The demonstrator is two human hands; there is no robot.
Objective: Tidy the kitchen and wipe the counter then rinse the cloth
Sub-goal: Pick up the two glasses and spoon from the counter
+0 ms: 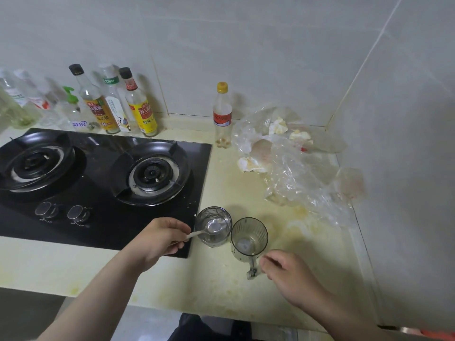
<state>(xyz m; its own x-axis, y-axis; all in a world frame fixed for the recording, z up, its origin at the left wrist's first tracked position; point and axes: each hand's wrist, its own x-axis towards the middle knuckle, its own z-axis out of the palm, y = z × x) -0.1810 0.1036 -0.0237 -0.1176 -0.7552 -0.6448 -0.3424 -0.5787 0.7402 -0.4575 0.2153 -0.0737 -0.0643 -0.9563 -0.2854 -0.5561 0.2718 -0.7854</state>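
Note:
My left hand (161, 238) pinches the handle of a metal spoon (213, 228) whose bowl lies inside a small clear glass (213, 226) at the stove's front right corner. Just right of it stands a ribbed glass mug (249, 239) with its handle (252, 268) pointing toward me. My right hand (286, 275) hovers beside that handle with fingers loosely curled; whether it touches the handle is unclear. The pale yellow counter (216, 286) is stained. No cloth is in view.
A black two-burner gas stove (98, 183) fills the left of the counter. Several sauce bottles (115, 102) line the back wall. A clear soda bottle (222, 114) stands behind. Crumpled plastic bags with tissue (290, 156) lie at the right, against the tiled corner wall.

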